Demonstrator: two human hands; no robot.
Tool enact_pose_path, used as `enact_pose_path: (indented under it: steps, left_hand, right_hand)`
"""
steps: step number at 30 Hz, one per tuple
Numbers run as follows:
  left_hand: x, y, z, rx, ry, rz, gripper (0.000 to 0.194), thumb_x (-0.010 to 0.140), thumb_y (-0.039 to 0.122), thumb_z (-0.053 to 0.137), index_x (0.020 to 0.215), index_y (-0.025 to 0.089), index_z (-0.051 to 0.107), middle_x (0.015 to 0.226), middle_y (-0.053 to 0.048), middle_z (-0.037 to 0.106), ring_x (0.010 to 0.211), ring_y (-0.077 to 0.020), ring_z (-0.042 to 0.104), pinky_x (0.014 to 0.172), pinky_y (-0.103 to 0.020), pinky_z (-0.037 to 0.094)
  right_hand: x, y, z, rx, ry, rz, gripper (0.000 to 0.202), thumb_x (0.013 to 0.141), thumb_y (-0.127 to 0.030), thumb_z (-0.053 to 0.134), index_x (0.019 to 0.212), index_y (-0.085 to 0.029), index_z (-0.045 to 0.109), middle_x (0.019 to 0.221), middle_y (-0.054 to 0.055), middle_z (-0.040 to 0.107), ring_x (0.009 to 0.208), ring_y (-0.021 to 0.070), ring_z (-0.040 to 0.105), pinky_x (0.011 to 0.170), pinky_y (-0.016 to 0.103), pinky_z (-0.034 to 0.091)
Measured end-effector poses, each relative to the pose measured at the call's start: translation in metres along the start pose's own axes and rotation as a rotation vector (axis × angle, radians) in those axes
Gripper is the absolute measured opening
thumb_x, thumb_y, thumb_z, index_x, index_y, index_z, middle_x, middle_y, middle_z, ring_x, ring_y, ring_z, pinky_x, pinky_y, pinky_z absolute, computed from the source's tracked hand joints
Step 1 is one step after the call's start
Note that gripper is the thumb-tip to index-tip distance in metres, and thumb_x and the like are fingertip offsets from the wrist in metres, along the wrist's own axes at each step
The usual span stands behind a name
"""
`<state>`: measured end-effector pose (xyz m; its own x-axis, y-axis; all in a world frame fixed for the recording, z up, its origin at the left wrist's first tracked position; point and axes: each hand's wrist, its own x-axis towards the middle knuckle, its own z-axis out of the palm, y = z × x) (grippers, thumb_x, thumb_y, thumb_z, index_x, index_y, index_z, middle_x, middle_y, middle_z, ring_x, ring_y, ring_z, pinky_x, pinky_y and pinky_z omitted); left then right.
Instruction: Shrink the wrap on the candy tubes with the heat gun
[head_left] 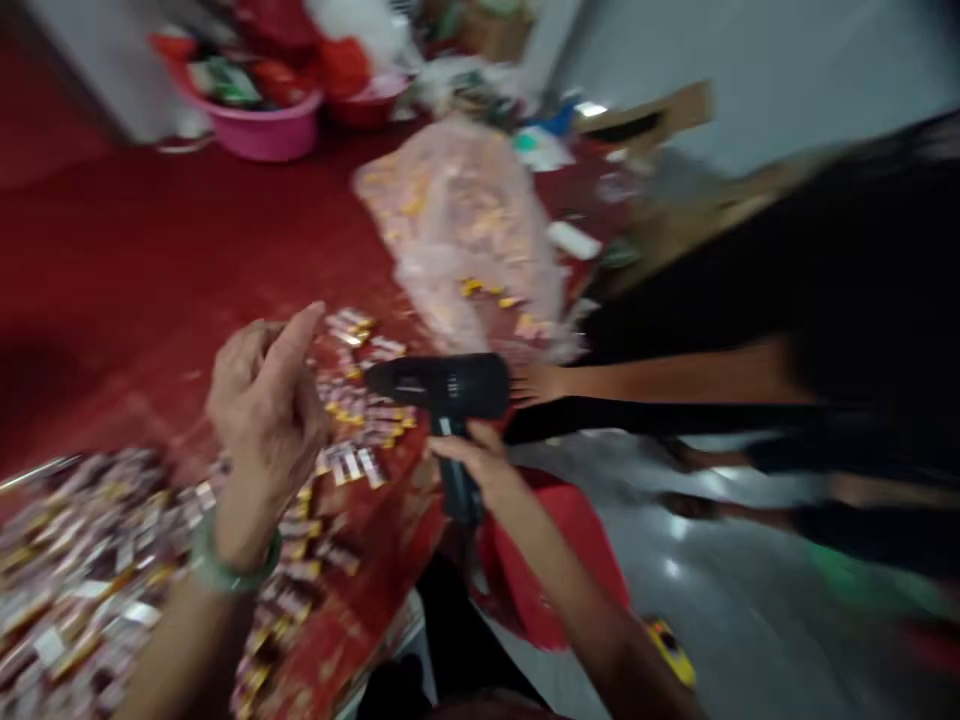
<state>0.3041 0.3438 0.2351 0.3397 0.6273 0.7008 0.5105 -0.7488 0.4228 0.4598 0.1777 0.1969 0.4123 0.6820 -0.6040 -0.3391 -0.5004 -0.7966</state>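
A black hair dryer (442, 385) is held upright by its handle, its narrow nozzle pointing left over the red table. My right hand (484, 462) wraps around that handle. To the left, above the table, hovers my left hand (266, 410), with a pale green bangle (232, 560) at the wrist. Its fingers are curled in and one digit stretches up; whatever they hold, if anything, is hidden. Small pink, white and yellow tube-like pieces (364, 410) lie under the nozzle. A large heap of similar pieces (82, 570) spreads at the lower left. Motion blurs the view.
A clear plastic bag (480, 220) of similar pieces lies on the red table (187, 240). Behind stands a filled pink basin (270, 130). Another person's hand (540, 385) reaches in from the right, behind the dryer. A red plastic stool or bin (574, 560) stands below.
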Motion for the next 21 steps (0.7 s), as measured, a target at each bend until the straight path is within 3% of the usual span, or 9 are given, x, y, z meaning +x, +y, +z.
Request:
enact_pose_path:
  steps: [2, 4, 7, 11, 13, 16, 21]
  left_hand:
    - [-0.028, -0.06, -0.001, 0.279, -0.082, -0.274, 0.046, 0.086, 0.021, 0.038, 0.118, 0.018, 0.071, 0.092, -0.009, 0.069, 0.088, -0.0233, 0.065, 0.084, -0.04, 0.054]
    - [-0.06, -0.111, 0.002, 0.497, -0.319, -0.51, 0.037, 0.085, 0.015, 0.039, 0.105, 0.012, 0.071, 0.091, -0.014, 0.069, 0.089, -0.0261, 0.065, 0.082, -0.039, 0.053]
    - [-0.098, -0.149, 0.017, 0.565, -0.632, -0.608, 0.032, 0.089, 0.013, 0.041, 0.106, 0.013, 0.068, 0.106, -0.017, 0.069, 0.101, -0.0276, 0.063, 0.089, -0.038, 0.051]
    - [-0.121, -0.15, 0.036, 0.578, -0.816, -0.643, 0.039, 0.096, 0.014, 0.034, 0.123, 0.015, 0.062, 0.123, -0.017, 0.065, 0.115, -0.0303, 0.06, 0.096, -0.042, 0.047]
    - [-0.126, -0.149, 0.038, 0.589, -0.863, -0.666, 0.042, 0.097, 0.013, 0.032, 0.127, 0.015, 0.06, 0.124, -0.018, 0.064, 0.119, -0.0307, 0.058, 0.099, -0.043, 0.046]
    - [-0.132, -0.15, 0.037, 0.595, -0.861, -0.658, 0.046, 0.098, 0.013, 0.031, 0.138, 0.019, 0.053, 0.127, -0.017, 0.062, 0.123, -0.0302, 0.056, 0.1, -0.042, 0.045]
    - [-0.134, -0.154, 0.038, 0.559, -0.806, -0.686, 0.041, 0.096, 0.015, 0.035, 0.134, 0.016, 0.052, 0.117, -0.017, 0.063, 0.108, -0.0281, 0.063, 0.086, -0.035, 0.049]
  right_hand:
    - [0.018, 0.009, 0.011, -0.05, -0.102, 0.022, 0.039, 0.062, -0.049, 0.08, 0.076, -0.016, 0.066, 0.053, -0.001, 0.06, 0.045, 0.0145, 0.056, 0.042, 0.024, 0.042]
    - [0.033, 0.011, 0.024, -0.134, -0.218, -0.011, 0.037, 0.061, -0.046, 0.081, 0.081, -0.017, 0.067, 0.055, -0.002, 0.061, 0.046, 0.0144, 0.056, 0.044, 0.024, 0.043]
    - [0.053, 0.006, 0.047, -0.26, -0.316, -0.077, 0.034, 0.063, -0.045, 0.08, 0.078, -0.018, 0.067, 0.056, -0.001, 0.062, 0.046, 0.0145, 0.055, 0.043, 0.024, 0.043]
    - [0.084, -0.004, 0.077, -0.308, -0.195, -0.229, 0.032, 0.061, -0.044, 0.08, 0.066, -0.018, 0.061, 0.054, -0.001, 0.057, 0.045, 0.0133, 0.051, 0.041, 0.024, 0.04]
    - [0.093, -0.008, 0.084, -0.33, -0.24, -0.19, 0.031, 0.061, -0.044, 0.078, 0.065, -0.018, 0.062, 0.052, -0.001, 0.057, 0.044, 0.014, 0.052, 0.04, 0.024, 0.04]
    - [0.096, -0.012, 0.083, -0.362, -0.341, -0.124, 0.03, 0.062, -0.044, 0.078, 0.069, -0.018, 0.065, 0.054, 0.0, 0.059, 0.044, 0.0151, 0.054, 0.039, 0.025, 0.042]
    - [0.11, -0.018, 0.088, -0.321, -0.284, -0.145, 0.034, 0.059, -0.046, 0.081, 0.07, -0.017, 0.067, 0.057, 0.002, 0.062, 0.046, 0.017, 0.056, 0.039, 0.026, 0.045]
